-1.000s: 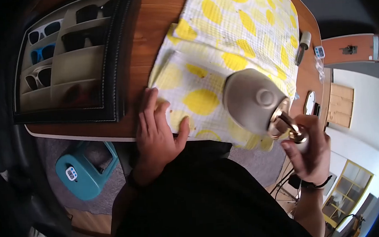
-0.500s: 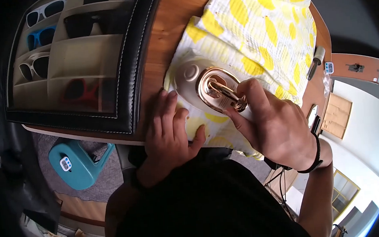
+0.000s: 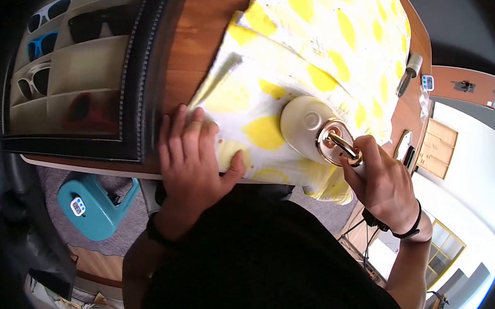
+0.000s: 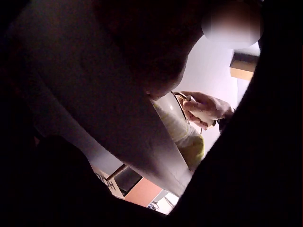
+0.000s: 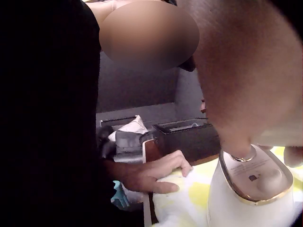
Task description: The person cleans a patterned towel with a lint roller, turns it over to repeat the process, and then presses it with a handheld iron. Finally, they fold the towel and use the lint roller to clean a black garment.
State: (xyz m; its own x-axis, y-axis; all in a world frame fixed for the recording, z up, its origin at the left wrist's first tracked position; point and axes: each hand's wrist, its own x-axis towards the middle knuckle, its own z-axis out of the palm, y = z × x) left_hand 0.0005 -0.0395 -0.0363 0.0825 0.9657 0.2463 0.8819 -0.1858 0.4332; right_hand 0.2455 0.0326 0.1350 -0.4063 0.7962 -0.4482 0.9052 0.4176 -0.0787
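My right hand [image 3: 385,188] grips the handle of a handheld steam iron [image 3: 302,128], white with gold trim and a round knob on top. The iron sits over the near part of a white cloth with yellow lemon print [image 3: 221,96], its underside hidden. Fingers spread, my left hand [image 3: 194,163] rests on the cloth's near left corner and the tabletop. In the right wrist view the iron's white body [image 5: 255,213] is close up, with the left hand [image 5: 151,177] behind it. The left wrist view is mostly dark, with the right hand [image 4: 206,111] in the distance.
Left on the wooden table [image 3: 200,30] stands a black case [image 3: 131,147] of sunglasses. A grey-handled tool [image 3: 410,74] and a small timer [image 3: 428,83] lie beyond the cloth's right side. Below the table edge is a teal stool [image 3: 92,212] with another timer on it.
The right hand slid the iron left toward the left hand, then back right over the cloth. The left hand stays on the cloth's corner while the head view shifts.
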